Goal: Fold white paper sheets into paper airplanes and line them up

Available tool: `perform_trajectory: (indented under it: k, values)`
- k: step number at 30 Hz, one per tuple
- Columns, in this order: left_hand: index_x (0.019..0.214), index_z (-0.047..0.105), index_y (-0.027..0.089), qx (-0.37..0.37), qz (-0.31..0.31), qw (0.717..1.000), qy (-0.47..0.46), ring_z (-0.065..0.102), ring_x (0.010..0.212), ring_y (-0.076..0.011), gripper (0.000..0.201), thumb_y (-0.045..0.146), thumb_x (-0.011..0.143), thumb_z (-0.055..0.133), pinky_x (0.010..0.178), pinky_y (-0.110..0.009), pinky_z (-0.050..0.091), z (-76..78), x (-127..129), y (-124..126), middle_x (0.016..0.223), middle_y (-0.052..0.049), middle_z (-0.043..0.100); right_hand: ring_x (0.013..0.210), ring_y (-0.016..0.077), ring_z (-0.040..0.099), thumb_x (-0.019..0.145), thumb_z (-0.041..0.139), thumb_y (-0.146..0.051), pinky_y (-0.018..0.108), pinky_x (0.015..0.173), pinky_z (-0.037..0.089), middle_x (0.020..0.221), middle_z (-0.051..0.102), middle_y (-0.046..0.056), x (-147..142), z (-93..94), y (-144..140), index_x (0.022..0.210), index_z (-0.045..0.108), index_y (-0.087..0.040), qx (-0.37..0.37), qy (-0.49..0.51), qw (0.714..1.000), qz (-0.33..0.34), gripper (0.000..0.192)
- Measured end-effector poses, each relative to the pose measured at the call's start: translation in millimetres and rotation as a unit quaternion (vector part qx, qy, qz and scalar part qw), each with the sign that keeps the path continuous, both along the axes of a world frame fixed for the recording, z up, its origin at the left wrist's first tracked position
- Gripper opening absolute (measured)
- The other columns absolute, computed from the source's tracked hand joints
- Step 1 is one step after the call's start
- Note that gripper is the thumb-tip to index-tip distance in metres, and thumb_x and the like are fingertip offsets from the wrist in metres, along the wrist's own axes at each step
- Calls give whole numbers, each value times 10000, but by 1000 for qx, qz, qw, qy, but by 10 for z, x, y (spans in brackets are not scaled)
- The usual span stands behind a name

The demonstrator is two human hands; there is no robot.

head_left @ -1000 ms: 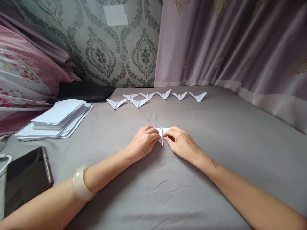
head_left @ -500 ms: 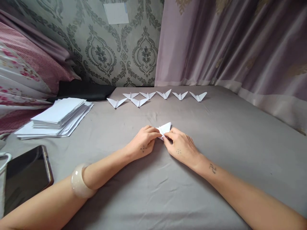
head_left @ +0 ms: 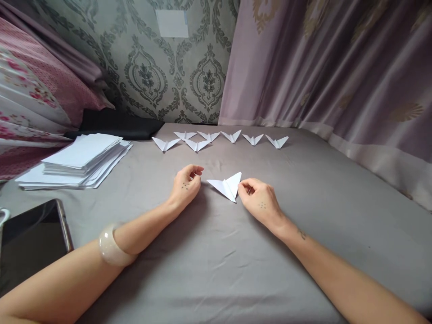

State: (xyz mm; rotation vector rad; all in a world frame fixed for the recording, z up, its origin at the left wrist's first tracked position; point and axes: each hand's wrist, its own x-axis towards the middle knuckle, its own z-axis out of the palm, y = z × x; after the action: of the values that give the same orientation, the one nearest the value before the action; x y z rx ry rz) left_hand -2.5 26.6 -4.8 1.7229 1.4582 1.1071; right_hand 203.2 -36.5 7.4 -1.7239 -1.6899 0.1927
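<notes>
Head view: a folded white paper plane (head_left: 225, 186), crisp-creased and wing-shaped, lies on the smooth grey bed sheet (head_left: 216, 270) between the two hands. The right hand (head_left: 259, 203) rests just beside its right wing, fingers curled, fingertips (head_left: 241, 187) touching or nearly touching the paper edge; whether they pinch it I cannot tell. The left hand (head_left: 186, 184) sits near the plane's left tip but apart from it, loosely curled and holding nothing, with a glossy pale bangle (head_left: 110, 246) round the forearm. Farther back, a row of finished paper planes (head_left: 219, 138) of the same pointed shape lines the sheet. At left stands a loose stack of white paper sheets (head_left: 79, 161), and nearer, a dark glass-faced phone (head_left: 32, 240). Satin mauve curtains (head_left: 330, 72) hang at right; ornate damask wallpaper (head_left: 168, 76) covers the wall behind.
</notes>
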Motion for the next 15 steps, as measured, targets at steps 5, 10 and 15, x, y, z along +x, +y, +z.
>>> perform_trajectory:
  k: [5,10,15]
  values:
    - [949,667,157,-25,-3,1000,-1,579,788,-166,337,151,708,430,729,-281,447,8,18,2,915,-38,679,633,123,556,814,535,-270,236,637,381,715,663,-13,-42,2,4,741,710,-226,-35,-8,999,12,195]
    - [936,669,158,-34,-18,999,-1,591,779,-168,324,158,714,434,707,-272,455,-7,8,16,892,-42,684,697,142,584,835,533,-293,248,629,364,798,683,3,-159,124,-5,769,719,-244,-98,-85,992,6,204]
    - [931,669,156,-32,-17,999,3,591,767,-167,297,158,736,444,717,-280,460,-11,7,20,873,-43,686,764,187,622,867,531,-331,271,603,327,870,694,46,-332,196,-38,790,690,-222,-165,-206,964,-12,207]
